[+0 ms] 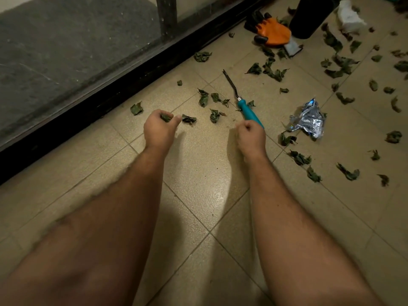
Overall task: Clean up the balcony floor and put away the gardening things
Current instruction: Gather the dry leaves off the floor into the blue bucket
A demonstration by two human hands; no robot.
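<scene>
Here, two bare arms reach out over a tiled balcony floor (194, 173) littered with dry leaves.

Largest first: the dark door frame (123, 85) runs along the floor's left edge; an orange glove (276, 33) lies far up beside a black pot (311, 16); a crumpled foil wrapper (309, 120) sits right of the teal-handled weeding fork (245, 107). The left hand (160, 127) grips a leaf (165, 118); the right hand (250, 135) is clenched just beside the fork's handle end, apparently holding nothing.
</scene>
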